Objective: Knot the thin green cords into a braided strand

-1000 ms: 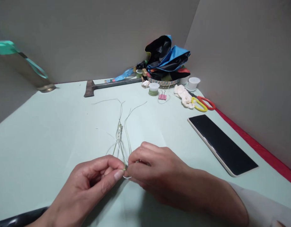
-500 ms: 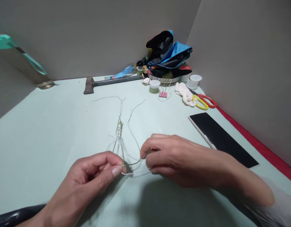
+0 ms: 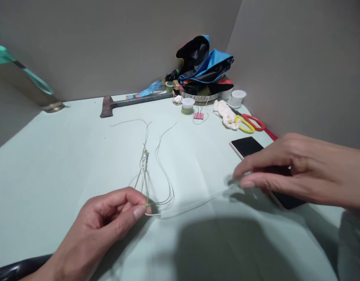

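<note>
Since the previous frame, in the head view, the right hand (image 3: 281,171) has swept rightward over the smartphone (image 3: 246,146); white thread (image 3: 197,203) reaches its slightly parted fingertips, blur hiding any pinch. Centrally, the left hand (image 3: 105,220) pinches green cords (image 3: 147,189) thumb-to-forefinger.

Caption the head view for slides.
Left hand pinching thin green and white cords, right hand partly hiding a rectangular black-screened phone.

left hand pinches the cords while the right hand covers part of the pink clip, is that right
Not quite: in the head view the right hand covers part of the phone, not the pink clip, which lies farther back in plain sight. The left hand does pinch the cords.
</note>
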{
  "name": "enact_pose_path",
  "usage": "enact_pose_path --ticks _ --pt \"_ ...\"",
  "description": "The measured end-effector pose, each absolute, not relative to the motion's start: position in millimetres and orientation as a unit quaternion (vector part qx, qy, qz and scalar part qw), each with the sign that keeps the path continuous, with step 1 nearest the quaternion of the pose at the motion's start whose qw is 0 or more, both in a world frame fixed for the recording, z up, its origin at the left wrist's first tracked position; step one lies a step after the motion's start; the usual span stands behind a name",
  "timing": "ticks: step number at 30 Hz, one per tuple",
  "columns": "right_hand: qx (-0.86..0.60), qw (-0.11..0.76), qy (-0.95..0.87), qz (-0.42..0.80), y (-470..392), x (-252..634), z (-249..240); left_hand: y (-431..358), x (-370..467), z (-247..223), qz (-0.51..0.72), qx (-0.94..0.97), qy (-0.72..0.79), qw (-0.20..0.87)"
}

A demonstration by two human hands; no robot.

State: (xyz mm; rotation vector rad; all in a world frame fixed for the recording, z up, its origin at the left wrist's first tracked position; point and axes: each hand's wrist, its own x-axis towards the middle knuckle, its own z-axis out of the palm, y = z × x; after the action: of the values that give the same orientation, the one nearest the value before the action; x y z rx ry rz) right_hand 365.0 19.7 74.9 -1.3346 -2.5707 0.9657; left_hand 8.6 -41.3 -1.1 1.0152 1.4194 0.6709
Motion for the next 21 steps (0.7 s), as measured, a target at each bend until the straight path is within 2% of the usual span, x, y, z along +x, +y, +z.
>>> enact_pose_path --ticks 5,6,8,12,17,21 --pt "-0.419 0.207 -0.841 0.273 27.8 319.9 58.9 -43.2 6.6 -5.8 0.282 0.473 0.589 0.592" --pt "-0.404 0.207 -0.845 0.282 28.6 306.8 52.7 -43.3 7.3 -5.2 0.283 0.473 0.591 0.588" --pt "-0.357 0.143 -0.866 0.319 28.8 281.7 41.4 -42.5 8.8 -3.9 0.28 0.477 0.592 0.586" --pt "-0.277 0.015 -0.911 0.305 29.6 248.5 30.5 -38.0 8.7 -8.5 0.247 0.514 0.549 0.611" --pt "-0.281 0.01 -0.939 0.197 47.4 238.0 34.5 -36.3 7.8 -19.8 0.251 0.528 0.529 0.615" --pt "-0.287 0.024 -0.949 0.126 74.8 231.8 37.9 -35.0 11.4 -11.9 0.235 0.518 0.53 0.629"
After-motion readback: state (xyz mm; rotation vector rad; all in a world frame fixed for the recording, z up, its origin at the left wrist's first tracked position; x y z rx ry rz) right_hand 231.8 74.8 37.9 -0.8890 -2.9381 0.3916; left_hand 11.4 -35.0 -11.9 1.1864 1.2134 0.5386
